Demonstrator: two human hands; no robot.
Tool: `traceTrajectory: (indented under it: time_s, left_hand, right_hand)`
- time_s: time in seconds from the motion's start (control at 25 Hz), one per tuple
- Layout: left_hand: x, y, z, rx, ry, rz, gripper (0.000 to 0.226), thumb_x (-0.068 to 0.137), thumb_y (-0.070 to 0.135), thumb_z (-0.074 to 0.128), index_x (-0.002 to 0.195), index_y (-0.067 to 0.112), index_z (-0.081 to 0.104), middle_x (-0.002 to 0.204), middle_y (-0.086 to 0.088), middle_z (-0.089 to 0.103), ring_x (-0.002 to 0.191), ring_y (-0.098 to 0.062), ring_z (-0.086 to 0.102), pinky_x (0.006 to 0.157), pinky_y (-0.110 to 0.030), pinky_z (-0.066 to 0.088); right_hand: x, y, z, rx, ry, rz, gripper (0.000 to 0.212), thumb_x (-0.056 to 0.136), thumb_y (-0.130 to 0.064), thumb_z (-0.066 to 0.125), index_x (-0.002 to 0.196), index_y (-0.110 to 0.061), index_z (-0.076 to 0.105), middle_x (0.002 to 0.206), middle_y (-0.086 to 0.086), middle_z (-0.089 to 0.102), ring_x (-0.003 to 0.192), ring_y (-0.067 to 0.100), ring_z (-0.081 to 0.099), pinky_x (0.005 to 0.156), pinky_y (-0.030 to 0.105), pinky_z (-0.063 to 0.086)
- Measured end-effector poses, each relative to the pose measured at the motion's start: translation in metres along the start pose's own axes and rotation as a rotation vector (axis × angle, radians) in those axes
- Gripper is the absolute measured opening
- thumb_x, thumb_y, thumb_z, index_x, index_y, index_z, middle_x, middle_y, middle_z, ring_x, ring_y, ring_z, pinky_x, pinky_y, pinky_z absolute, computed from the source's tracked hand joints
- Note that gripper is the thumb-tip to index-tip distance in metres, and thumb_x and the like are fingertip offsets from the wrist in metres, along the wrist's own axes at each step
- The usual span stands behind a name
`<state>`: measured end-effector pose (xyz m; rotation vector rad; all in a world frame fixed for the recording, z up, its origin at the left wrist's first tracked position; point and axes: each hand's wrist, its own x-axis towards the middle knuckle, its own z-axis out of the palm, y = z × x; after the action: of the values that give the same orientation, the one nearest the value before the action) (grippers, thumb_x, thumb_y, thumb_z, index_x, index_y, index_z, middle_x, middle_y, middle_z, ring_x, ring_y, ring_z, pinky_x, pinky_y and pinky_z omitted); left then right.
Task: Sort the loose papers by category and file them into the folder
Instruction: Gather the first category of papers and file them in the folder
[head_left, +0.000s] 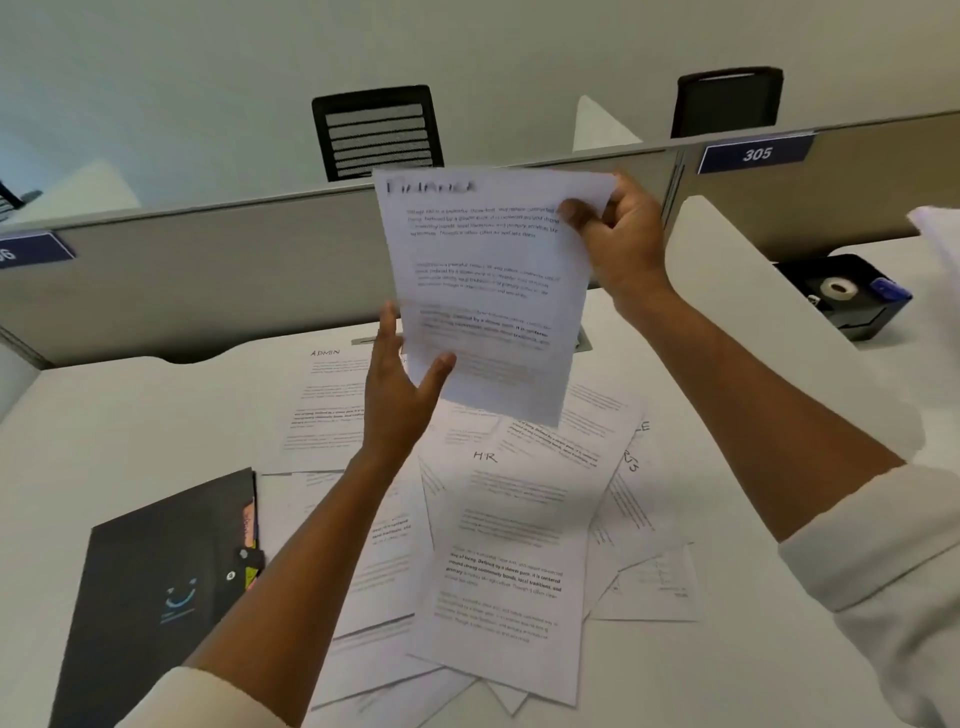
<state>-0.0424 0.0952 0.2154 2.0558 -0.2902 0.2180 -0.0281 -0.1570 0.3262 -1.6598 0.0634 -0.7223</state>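
White desk (130, 415) fills the cubicle, backed by a grey partition (208, 280) that carries two blue plates: one reads "305" (757, 153), the other is cut off at the left edge, showing only what looks like "06". Two black chairs stand beyond it. On the desk, loose papers (509, 545) lie fanned and overlapping in a heap; handwritten headings show on some, "ADMIN" on the far-left sheet and "HR" on the one on top nearest me, with other headings only partly visible. A dark folder (156, 597) lies shut to the left, just beside the heap, coloured tabs peeking from its edge and a pale smile mark on its cover. Held up above the heap is one sheet (483, 291), blurred, headed what looks like "Finance". The right hand (618, 244) pinches its upper right corner; the left hand (400, 384) is spread, thumb against the lower edge. Sorting seems to be in hand: reading a heading. Next it wants a pile of its own.
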Motion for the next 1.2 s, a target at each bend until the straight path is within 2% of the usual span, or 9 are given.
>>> traceTrajectory:
  time_s: [0.12,0.2,0.32,0.44,0.6,0.76,0.92,1.08,1.2]
  left_hand:
    - [-0.019,-0.007,-0.013,-0.195,-0.101,-0.086,0.071,0.087,0.041,0.068,0.147,0.026,0.033,0.139,0.0,0.056,0.115,-0.017,0.063,0.087,-0.034,0.057]
    - [-0.037,-0.017,-0.016,-0.246,-0.149,-0.126,0.051,0.086,0.039,0.07,0.13,0.018,0.053,0.118,0.002,0.068,0.101,-0.019,0.07,0.075,-0.029,0.061]
    - [-0.064,-0.03,-0.012,-0.324,-0.201,-0.249,0.038,0.083,0.038,0.071,0.113,0.015,0.065,0.103,0.004,0.074,0.089,-0.019,0.073,0.074,-0.033,0.062]
    - [-0.084,-0.048,-0.005,-0.36,-0.171,-0.359,0.018,0.088,0.026,0.07,0.104,0.017,0.069,0.097,0.005,0.075,0.089,-0.019,0.073,0.071,-0.028,0.06]
    - [-0.104,-0.067,0.0,-0.373,-0.174,-0.461,0.021,0.088,0.03,0.07,0.106,0.02,0.068,0.099,0.002,0.076,0.087,-0.018,0.074,0.078,-0.038,0.06]
    - [-0.115,-0.069,0.005,-0.387,-0.201,-0.522,0.022,0.088,0.034,0.068,0.106,0.021,0.067,0.097,0.001,0.076,0.083,-0.016,0.075,0.073,-0.033,0.061]
    - [-0.118,-0.076,0.008,-0.42,-0.234,-0.579,0.034,0.086,0.032,0.071,0.113,0.013,0.067,0.101,-0.004,0.077,0.087,-0.022,0.075,0.074,-0.037,0.061]
    - [-0.125,-0.082,0.009,-0.412,-0.247,-0.634,0.029,0.086,0.029,0.072,0.111,0.014,0.067,0.099,-0.003,0.077,0.085,-0.02,0.075,0.069,-0.032,0.06]
    - [-0.135,-0.097,0.007,-0.397,-0.279,-0.71,0.032,0.085,0.028,0.072,0.113,0.013,0.067,0.102,-0.005,0.076,0.09,-0.025,0.074,0.078,-0.042,0.06]
  right_hand:
    - [-0.024,0.007,0.005,0.081,-0.044,0.08,0.016,0.086,-0.017,0.072,0.098,-0.023,0.062,0.093,-0.003,0.071,0.083,0.012,0.069,0.075,0.033,0.06]
    - [-0.041,0.016,0.005,0.134,-0.066,0.133,0.02,0.087,-0.016,0.07,0.106,-0.02,0.063,0.099,0.001,0.072,0.088,0.016,0.07,0.076,0.033,0.06]
    - [-0.066,0.035,0.008,0.139,-0.058,0.233,0.021,0.088,-0.019,0.069,0.108,-0.018,0.064,0.1,0.005,0.073,0.087,0.018,0.071,0.075,0.033,0.06]
    - [-0.094,0.063,0.008,0.06,-0.104,0.41,0.028,0.086,-0.028,0.071,0.108,-0.012,0.063,0.105,0.009,0.071,0.09,0.023,0.071,0.079,0.041,0.06]
    - [-0.149,0.099,-0.002,-0.032,-0.234,0.592,0.022,0.087,-0.023,0.071,0.105,-0.014,0.063,0.102,0.004,0.072,0.094,0.025,0.07,0.068,0.032,0.056]
    - [-0.187,0.124,-0.009,-0.19,-0.293,0.633,0.025,0.086,-0.027,0.07,0.104,-0.012,0.064,0.103,0.007,0.071,0.094,0.029,0.069,0.084,0.049,0.058]
    - [-0.2,0.125,-0.01,-0.155,-0.302,0.646,0.026,0.089,-0.023,0.068,0.114,-0.015,0.064,0.108,-0.001,0.071,0.095,0.02,0.069,0.087,0.045,0.057]
    - [-0.215,0.134,-0.012,-0.177,-0.321,0.697,0.022,0.088,-0.026,0.069,0.108,-0.02,0.064,0.107,0.002,0.071,0.095,0.021,0.069,0.087,0.043,0.058]
    - [-0.232,0.139,-0.012,-0.143,-0.349,0.729,0.024,0.088,-0.02,0.069,0.112,-0.02,0.064,0.109,-0.001,0.072,0.093,0.014,0.07,0.085,0.036,0.058]
